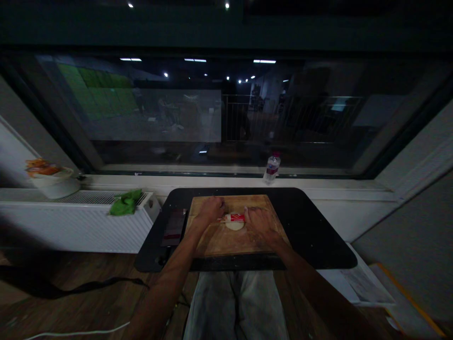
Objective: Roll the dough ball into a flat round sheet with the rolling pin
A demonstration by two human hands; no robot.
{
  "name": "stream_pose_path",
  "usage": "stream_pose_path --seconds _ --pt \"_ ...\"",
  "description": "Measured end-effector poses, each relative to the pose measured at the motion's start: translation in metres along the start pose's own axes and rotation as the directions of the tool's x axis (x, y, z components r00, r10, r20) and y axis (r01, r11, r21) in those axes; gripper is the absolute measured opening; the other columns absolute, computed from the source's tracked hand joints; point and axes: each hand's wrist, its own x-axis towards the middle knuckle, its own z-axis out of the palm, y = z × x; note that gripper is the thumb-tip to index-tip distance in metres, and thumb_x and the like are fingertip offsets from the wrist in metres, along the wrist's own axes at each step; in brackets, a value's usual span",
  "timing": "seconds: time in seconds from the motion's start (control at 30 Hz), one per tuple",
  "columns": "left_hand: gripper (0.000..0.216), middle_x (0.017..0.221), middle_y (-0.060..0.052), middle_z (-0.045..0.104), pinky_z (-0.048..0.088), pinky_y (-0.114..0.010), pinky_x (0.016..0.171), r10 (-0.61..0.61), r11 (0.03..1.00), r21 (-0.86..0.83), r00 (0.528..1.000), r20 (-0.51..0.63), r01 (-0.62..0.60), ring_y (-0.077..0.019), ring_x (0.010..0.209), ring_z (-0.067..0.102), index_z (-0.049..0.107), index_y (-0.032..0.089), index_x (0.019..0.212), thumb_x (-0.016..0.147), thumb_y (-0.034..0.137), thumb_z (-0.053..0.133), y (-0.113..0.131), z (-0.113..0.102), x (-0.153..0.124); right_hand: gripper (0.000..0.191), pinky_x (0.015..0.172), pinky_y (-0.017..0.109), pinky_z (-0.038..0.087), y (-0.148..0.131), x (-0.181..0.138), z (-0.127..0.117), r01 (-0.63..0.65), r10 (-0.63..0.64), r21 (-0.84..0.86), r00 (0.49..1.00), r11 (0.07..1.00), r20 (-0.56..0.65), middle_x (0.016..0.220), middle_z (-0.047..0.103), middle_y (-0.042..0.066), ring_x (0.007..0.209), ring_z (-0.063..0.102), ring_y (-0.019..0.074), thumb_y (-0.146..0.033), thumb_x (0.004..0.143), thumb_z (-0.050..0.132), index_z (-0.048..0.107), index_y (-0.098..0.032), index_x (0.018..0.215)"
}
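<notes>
A flat round of pale dough (pixel 235 225) lies on a wooden board (pixel 219 243). Across its far part rests a small rolling pin (pixel 236 217) with a red label and a thin left end. My right hand (pixel 260 220) is closed around the pin's right end. Past the pin's left end, my left hand (pixel 211 209) rests over the board with its fingers curled. What these fingers hold, if anything, cannot be made out in the dim light.
The board sits on a black table (pixel 307 226). A phone (pixel 175 228) lies left of the board. Behind stands a water bottle (pixel 272 169) on the windowsill. On the radiator (pixel 92 226) are a green cloth (pixel 125 202) and a white tub (pixel 56 185).
</notes>
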Motion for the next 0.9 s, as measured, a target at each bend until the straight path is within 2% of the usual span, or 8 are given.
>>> stream_pose_path --seconds 0.13,0.27,0.33,0.37,0.43,0.53,0.67,0.9 --pt "0.025 0.090 -0.010 0.082 0.058 -0.032 0.085 -0.031 0.880 -0.465 0.965 -0.260 -0.097 -0.0241 0.089 0.079 0.084 0.019 0.103 0.107 0.031 0.062 0.024 -0.058 0.045 0.048 0.101 0.035 0.057 -0.009 0.002 0.000 0.013 -0.013 0.000 0.996 1.000 -0.084 0.124 0.085 0.020 0.117 0.081 0.0297 -0.031 0.121 0.041 0.085 -0.013 0.121" --pt "0.041 0.072 -0.002 0.070 0.057 -0.027 0.067 -0.145 0.263 -0.885 0.891 -0.430 -0.384 -0.0155 0.060 0.064 0.077 0.016 0.112 0.111 0.046 0.049 0.056 -0.127 0.084 0.040 0.101 0.033 0.057 -0.005 0.001 -0.002 0.042 -0.039 0.023 0.993 0.999 -0.107 0.130 0.084 0.017 0.118 0.082 0.0273 -0.028 0.118 0.045 0.081 -0.017 0.133" --pt "0.043 0.070 0.000 0.067 0.056 -0.026 0.063 -0.177 0.172 -0.868 0.852 -0.492 -0.465 -0.0149 0.056 0.061 0.074 0.018 0.118 0.110 0.051 0.047 0.064 -0.134 0.087 0.042 0.102 0.033 0.058 -0.002 -0.001 -0.004 0.036 -0.033 0.024 0.993 0.999 -0.110 0.132 0.084 0.017 0.121 0.082 0.0275 -0.027 0.116 0.047 0.076 -0.019 0.146" --pt "0.040 0.071 0.001 0.068 0.055 -0.026 0.063 -0.112 0.250 -0.850 0.858 -0.501 -0.463 -0.0151 0.058 0.062 0.073 0.019 0.119 0.110 0.049 0.050 0.064 -0.128 0.085 0.045 0.101 0.035 0.059 0.000 -0.002 -0.005 0.015 -0.013 0.017 0.994 1.000 -0.109 0.131 0.084 0.017 0.119 0.082 0.0282 -0.027 0.115 0.048 0.071 -0.019 0.152" --pt "0.031 0.079 -0.003 0.074 0.058 -0.028 0.073 0.072 0.580 -0.712 0.896 -0.439 -0.396 -0.0185 0.072 0.071 0.076 0.020 0.112 0.108 0.044 0.057 0.056 -0.099 0.071 0.048 0.098 0.036 0.060 0.001 -0.006 -0.009 0.018 -0.018 0.000 0.997 1.000 -0.076 0.130 0.084 0.019 0.117 0.083 0.0294 -0.027 0.114 0.049 0.066 -0.017 0.158" --pt "0.027 0.110 -0.011 0.083 0.059 -0.036 0.096 0.157 0.939 -0.274 0.968 -0.198 -0.208 -0.0269 0.108 0.077 0.079 0.022 0.120 0.110 0.038 0.060 0.028 -0.039 0.036 0.047 0.098 0.036 0.060 0.001 -0.010 -0.017 0.013 -0.014 -0.041 1.000 0.999 -0.019 0.127 0.084 0.020 0.116 0.083 0.0300 -0.027 0.116 0.044 0.067 -0.013 0.155" --pt "0.032 0.132 -0.018 0.077 0.056 -0.045 0.110 0.193 0.977 0.097 0.981 0.004 -0.192 -0.0331 0.126 0.071 0.075 0.021 0.134 0.110 0.038 0.061 -0.007 0.013 -0.010 0.050 0.099 0.037 0.060 0.001 -0.009 -0.021 0.031 -0.030 -0.052 0.999 0.998 0.014 0.135 0.082 0.022 0.122 0.080 0.0311 -0.023 0.114 0.044 0.066 -0.011 0.157" --pt "0.046 0.152 -0.017 0.066 0.048 -0.065 0.119 0.231 0.945 0.239 0.973 -0.013 -0.221 -0.0397 0.144 0.054 0.065 0.029 0.155 0.112 0.043 0.058 -0.023 0.036 -0.037 0.055 0.125 0.050 0.045 0.006 -0.009 -0.020 0.172 -0.187 -0.141 0.977 0.975 -0.098 0.158 0.071 0.019 0.148 0.062 0.0358 -0.031 0.114 0.047 0.065 -0.016 0.164"
